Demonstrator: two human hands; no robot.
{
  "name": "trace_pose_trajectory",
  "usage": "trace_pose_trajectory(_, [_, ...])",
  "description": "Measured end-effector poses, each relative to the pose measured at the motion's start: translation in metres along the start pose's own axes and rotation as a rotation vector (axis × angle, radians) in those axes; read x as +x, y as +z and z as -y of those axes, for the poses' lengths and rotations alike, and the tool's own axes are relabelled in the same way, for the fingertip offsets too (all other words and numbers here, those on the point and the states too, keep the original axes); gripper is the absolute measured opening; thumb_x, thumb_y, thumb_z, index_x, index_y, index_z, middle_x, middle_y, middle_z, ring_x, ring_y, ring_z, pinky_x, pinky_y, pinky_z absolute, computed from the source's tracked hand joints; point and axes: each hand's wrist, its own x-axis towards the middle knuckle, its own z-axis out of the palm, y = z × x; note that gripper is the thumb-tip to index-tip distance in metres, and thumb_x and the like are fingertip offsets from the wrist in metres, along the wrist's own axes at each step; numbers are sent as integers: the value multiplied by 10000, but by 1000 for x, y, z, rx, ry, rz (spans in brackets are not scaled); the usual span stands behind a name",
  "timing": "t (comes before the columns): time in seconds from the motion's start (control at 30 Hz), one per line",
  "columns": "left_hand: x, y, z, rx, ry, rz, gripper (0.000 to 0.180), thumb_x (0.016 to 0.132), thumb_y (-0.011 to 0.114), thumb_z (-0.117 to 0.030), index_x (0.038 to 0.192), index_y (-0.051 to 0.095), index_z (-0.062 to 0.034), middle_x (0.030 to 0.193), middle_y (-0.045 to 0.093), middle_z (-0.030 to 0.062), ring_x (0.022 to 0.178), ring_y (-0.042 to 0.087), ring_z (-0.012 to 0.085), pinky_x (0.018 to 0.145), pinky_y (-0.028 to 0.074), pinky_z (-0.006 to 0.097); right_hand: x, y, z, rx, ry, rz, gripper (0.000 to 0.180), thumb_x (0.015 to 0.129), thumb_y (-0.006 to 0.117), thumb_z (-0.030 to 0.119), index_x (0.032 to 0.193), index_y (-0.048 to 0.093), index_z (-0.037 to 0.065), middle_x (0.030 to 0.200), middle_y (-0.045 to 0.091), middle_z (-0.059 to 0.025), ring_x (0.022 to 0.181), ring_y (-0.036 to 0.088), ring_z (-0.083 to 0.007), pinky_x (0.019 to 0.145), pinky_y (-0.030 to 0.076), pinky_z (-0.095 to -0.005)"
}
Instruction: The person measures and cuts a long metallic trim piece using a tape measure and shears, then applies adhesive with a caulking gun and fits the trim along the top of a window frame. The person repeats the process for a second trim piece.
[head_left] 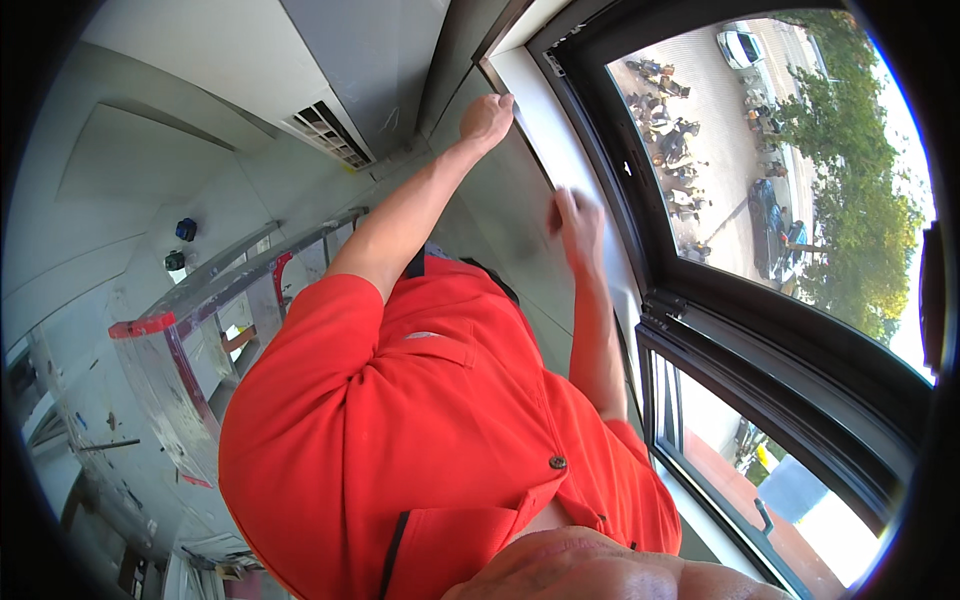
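Curling fist-like, your left hand (487, 118) presses the smooth pale window reveal (540, 110) — whether it clasps anything is hidden. Your right hand (578, 225) is blurred, its grip unreadable — on that reveal, beside the dark window frame (622, 205).

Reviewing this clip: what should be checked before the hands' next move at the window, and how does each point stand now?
1. Left hand placed on the white window reveal: ok, it is curled against the reveal's upper end.
2. Whether the left hand holds a tool: cannot tell.
3. Right hand steady on the reveal: cannot tell, it is blurred.
4. Dark window frame free of both hands: ok.
5. Stepladder clear of the arms: ok, it stands off to the left.
6. Footing: cannot tell, the red shirt hides everything below.
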Motion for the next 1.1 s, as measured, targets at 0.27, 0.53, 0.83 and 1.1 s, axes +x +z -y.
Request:
trace_pose_trajectory(0.27, [19, -27, -14, 62, 68, 52, 535, 1035, 441, -389, 980, 766, 33, 1047, 743, 278, 1014, 707, 468, 925, 551, 526, 121, 65, 36, -1001, -251, -69, 455, 890, 780, 457, 962, 743, 9, 870, 754, -213, 865, 739, -408, 782, 568, -494])
trace_pose_trajectory(0.53, [27, -28, -14, 122, 117, 91, 493, 1038, 449, -338, 951, 773, 23, 1024, 747, 270, 1002, 711, 461, 925, 551, 528, 131, 64, 21, -993, -223, -21, 400, 938, 717, 439, 971, 761, 43, 929, 762, -196, 903, 746, -375, 813, 575, -483])
trace_pose_trajectory(0.83, [23, -22, -3, -41, 79, 92, 536, 1050, 442, -403, 1063, 750, 36, 1112, 733, 276, 1068, 690, 457, 970, 525, 525, 156, 37, 172, -79, -802, -515, 407, 850, 848, 274, 1052, 678, -36, 879, 730, -133, 806, 703, -241, 774, 559, -386])
trace_pose_trajectory(1.1, [31, -17, -2, -100, 76, 189, 535, 1036, 470, -418, 1103, 739, 40, 1141, 727, 275, 1092, 684, 452, 970, 523, 529, 134, 15, 303, 75, -823, -864, 391, 890, 804, 188, 1172, 643, -30, 1011, 714, -117, 933, 699, -192, 860, 558, -315])
